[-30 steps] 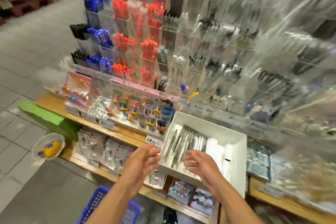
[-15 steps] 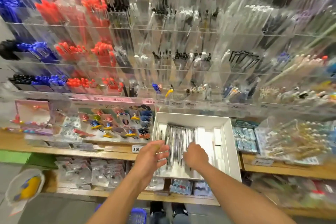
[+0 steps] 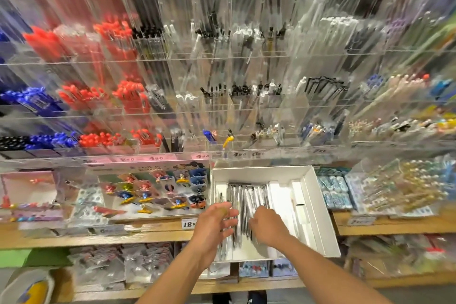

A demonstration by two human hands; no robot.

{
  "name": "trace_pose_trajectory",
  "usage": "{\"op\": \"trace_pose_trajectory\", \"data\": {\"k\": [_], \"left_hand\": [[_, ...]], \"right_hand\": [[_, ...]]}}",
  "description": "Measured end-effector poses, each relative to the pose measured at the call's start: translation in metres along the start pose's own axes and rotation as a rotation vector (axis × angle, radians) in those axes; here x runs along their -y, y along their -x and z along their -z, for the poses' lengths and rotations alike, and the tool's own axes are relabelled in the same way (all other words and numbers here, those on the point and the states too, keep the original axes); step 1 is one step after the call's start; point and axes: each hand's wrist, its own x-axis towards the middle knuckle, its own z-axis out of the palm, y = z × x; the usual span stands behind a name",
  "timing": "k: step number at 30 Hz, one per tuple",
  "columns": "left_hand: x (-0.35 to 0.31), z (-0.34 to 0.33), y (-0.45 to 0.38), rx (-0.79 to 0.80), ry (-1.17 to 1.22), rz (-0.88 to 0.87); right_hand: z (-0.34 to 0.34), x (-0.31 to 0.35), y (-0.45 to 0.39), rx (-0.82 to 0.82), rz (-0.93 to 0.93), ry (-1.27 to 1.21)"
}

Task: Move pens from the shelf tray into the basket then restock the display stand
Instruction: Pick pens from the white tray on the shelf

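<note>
A white tray (image 3: 318, 207) sits on the wooden shelf (image 3: 148, 234), with a row of thin silver and dark pens (image 3: 249, 195) lying in its left half. Both my hands are inside the tray. My left hand (image 3: 217, 222) hovers over the near ends of the pens with its fingers spread and loosely bent, touching them. My right hand (image 3: 267, 228) has its fingers curled down into the pens; its fingertips are hidden. The clear acrylic display stand (image 3: 222, 106) rises behind the tray, with red, blue, black and clear pens in its pockets. The basket is out of view.
A slanted board of small colourful clips (image 3: 153, 190) stands left of the tray, and packets of beads (image 3: 399, 187) lie to its right. A lower shelf (image 3: 118, 266) holds bagged items. A white and yellow object (image 3: 32, 289) is at bottom left.
The view swung right and up onto the display stand. Both hands moved forward from the tray's near edge onto the pens, and the right hand's fingers curled down among them.
</note>
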Motion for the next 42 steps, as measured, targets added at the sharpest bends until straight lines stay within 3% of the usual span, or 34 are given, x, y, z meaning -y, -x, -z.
{"op": "trace_pose_trajectory", "data": {"k": [6,10,14,23,32,36,39,42], "left_hand": [[-0.011,-0.006,-0.008,0.001,0.027,-0.024],[-0.016,-0.013,-0.004,0.08,0.027,-0.056],[-0.018,-0.012,-0.004,0.057,0.023,-0.08],[-0.018,-0.002,-0.013,-0.039,0.205,-0.017],[-0.013,-0.007,-0.018,-0.082,0.207,0.017],[-0.012,-0.008,-0.019,-0.094,0.221,0.032],[-0.012,-0.009,-0.02,-0.099,0.221,0.035],[-0.012,-0.011,-0.021,-0.116,0.221,0.045]], "right_hand": [[0.025,0.012,0.04,-0.09,0.194,-0.327],[0.037,0.029,0.055,-0.084,0.298,-0.411],[0.046,0.032,0.049,-0.047,0.324,-0.431],[0.037,-0.011,-0.01,-0.075,-0.074,-0.228],[-0.005,-0.001,-0.018,0.018,-0.159,0.251],[-0.009,0.004,-0.02,0.033,-0.229,0.195],[-0.002,-0.003,-0.021,-0.004,-0.274,0.006],[0.016,-0.006,-0.015,0.046,-0.204,-0.21]]}}
